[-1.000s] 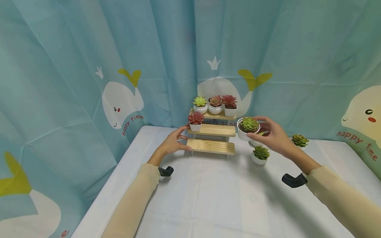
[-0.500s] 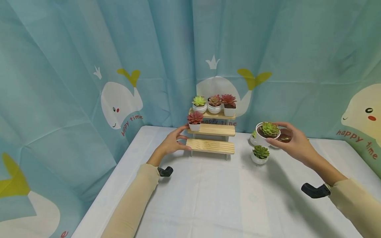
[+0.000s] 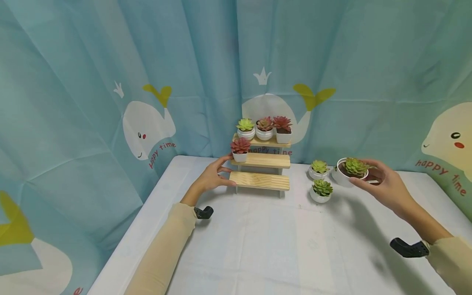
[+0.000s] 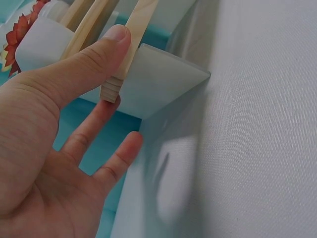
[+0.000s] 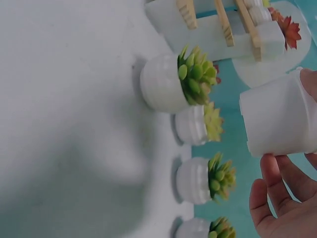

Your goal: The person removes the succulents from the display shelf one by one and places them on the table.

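A three-tier wooden plant stand with pale side supports stands at the table's back. My left hand holds its left end; in the left wrist view the thumb lies on the lowest plank, a fingertip at the plank's end. My right hand grips a white pot with a green succulent, raised above the table right of the stand. In the right wrist view the white pot is tilted, fingers along its side. A red succulent sits on the middle tier's left end.
Across the top tier stand a light green succulent, a reddish one and a dark red one. Two green succulents in white pots stand right of the stand; more show in the right wrist view. A whale-print curtain hangs behind.
My right hand has carried the potted succulent to the right, away from the stand, uncovering the small light green plant behind. My left hand has stayed at the stand.
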A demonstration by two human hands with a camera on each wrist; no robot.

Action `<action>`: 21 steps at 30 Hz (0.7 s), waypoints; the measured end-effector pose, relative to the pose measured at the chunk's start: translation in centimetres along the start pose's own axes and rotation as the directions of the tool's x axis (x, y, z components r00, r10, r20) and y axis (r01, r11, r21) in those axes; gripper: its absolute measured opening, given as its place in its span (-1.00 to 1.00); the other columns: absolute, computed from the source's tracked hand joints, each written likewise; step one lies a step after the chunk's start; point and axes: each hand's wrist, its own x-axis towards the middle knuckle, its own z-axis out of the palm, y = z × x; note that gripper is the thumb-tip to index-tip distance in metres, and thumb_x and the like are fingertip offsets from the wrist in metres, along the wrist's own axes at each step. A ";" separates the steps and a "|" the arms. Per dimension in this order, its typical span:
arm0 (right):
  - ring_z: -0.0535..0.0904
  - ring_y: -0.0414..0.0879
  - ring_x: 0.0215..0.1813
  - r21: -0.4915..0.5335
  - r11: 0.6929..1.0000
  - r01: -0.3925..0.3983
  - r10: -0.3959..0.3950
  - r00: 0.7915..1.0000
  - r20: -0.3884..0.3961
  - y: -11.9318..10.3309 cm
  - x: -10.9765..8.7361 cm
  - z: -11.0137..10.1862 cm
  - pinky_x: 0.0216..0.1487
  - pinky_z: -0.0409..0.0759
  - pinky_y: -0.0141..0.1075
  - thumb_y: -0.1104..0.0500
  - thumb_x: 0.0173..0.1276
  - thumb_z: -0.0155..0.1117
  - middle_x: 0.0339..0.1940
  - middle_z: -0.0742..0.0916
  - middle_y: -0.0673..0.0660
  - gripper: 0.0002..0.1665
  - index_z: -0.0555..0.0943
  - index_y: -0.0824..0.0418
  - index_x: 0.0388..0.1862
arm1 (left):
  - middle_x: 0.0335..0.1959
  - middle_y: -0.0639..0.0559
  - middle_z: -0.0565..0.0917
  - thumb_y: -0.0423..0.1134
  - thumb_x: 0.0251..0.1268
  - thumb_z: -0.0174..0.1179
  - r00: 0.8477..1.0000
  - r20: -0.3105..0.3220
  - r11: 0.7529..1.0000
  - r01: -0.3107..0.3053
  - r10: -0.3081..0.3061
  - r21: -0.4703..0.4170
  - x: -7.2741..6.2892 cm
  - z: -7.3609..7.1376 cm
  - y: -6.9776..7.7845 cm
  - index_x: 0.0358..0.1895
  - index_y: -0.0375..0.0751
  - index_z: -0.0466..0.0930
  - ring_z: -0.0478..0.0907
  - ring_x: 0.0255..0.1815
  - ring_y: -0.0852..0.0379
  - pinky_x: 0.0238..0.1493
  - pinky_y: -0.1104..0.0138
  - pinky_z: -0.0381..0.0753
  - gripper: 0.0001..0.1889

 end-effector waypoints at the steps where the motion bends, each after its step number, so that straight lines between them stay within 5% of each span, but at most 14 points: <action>1: 0.58 -0.53 -0.20 0.004 1.000 -0.004 0.004 1.000 -0.003 0.2 -0.1 0.0 -0.33 0.52 -0.52 0.03 0.38 0.49 -0.23 0.65 -0.45 -0.18 0.35 0.30 0.46 | 0.63 0.06 0.20 -0.31 0.09 0.59 1.000 -0.001 1.000 0.002 -0.002 0.000 0.0 0.0 0.0 0.64 -0.04 0.13 0.50 0.37 -0.08 0.19 0.04 0.62 0.05; 21: 0.54 -0.60 -0.19 0.061 0.990 -0.125 0.124 0.992 0.008 5.2 -1.9 1.9 -0.27 0.47 -0.58 -0.03 0.40 0.46 -0.22 0.57 -0.56 -0.13 0.28 0.35 0.48 | 0.63 0.07 0.19 -0.37 0.10 0.57 1.000 0.003 1.000 -0.003 0.003 -0.029 0.2 0.0 -0.2 0.63 -0.07 0.14 0.49 0.37 -0.09 0.15 0.07 0.66 0.04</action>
